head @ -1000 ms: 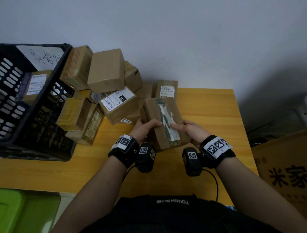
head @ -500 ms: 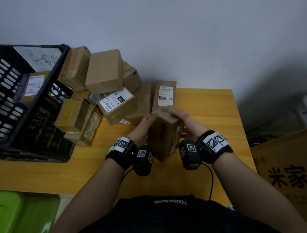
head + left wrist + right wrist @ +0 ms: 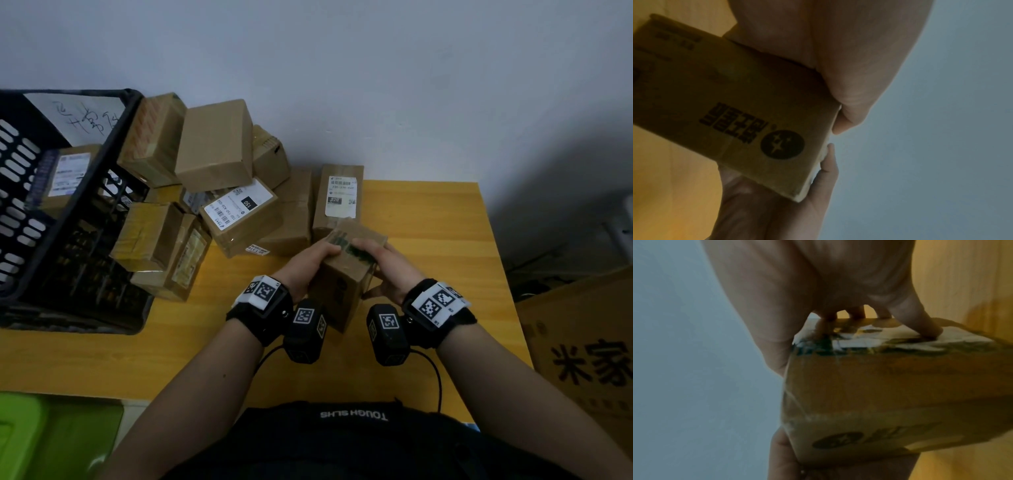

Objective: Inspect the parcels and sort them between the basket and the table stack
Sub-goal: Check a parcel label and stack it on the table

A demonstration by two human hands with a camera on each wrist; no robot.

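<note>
Black basket [image 3: 113, 164] holding labelled parcel [image 3: 65, 174], left hand [image 3: 308, 263] and right hand [image 3: 383, 263] gripping tilted box [image 3: 346, 284]

Right hand [image 3: 818, 288] gripped a brown box [image 3: 890, 386] from above, fingers [image 3: 920, 324] pressed on its torn white-and-green label, a dark round logo on the lower face, left hand [image 3: 789, 464] under the corner, yellow bench [image 3: 962, 280] behind, pale wall at left
</note>
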